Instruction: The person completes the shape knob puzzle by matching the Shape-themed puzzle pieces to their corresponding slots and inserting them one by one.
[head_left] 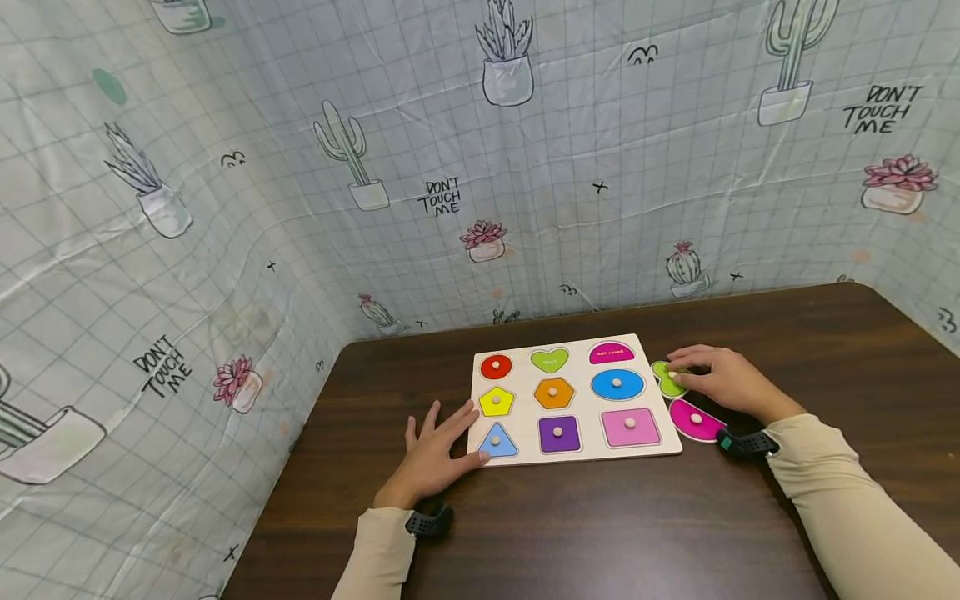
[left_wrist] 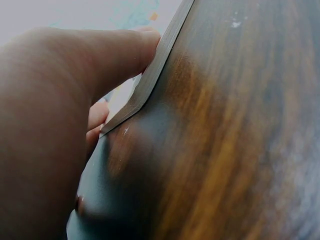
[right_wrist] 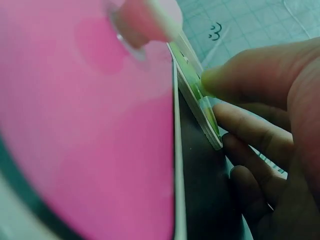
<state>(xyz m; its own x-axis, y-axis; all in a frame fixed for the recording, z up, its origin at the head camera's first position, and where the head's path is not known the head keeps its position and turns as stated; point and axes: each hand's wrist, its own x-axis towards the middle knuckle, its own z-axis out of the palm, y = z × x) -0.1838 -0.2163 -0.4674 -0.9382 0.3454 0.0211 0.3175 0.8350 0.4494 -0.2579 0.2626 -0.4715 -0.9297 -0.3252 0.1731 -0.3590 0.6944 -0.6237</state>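
A white wooden peg puzzle board (head_left: 591, 408) lies on the table with several knobbed, coloured shapes set in it. Its green heart recess (head_left: 551, 360) and magenta half-round recess (head_left: 611, 353) show printed words and no knobs. My left hand (head_left: 431, 458) rests at the board's left side, fingers spread along that edge and thumb on the near left corner. Just off the right edge, my right hand (head_left: 723, 382) pinches a green heart piece (head_left: 663, 382) at its knob. Near that wrist lies a magenta half-round piece (head_left: 688, 419), its knob (right_wrist: 145, 22) large in the right wrist view.
The dark brown wooden table (head_left: 600, 533) reaches back to a hanging cloth (head_left: 585, 225) printed with cacti and a grid, which also runs along the left and right sides. Black straps (head_left: 746, 443) circle both wrists.
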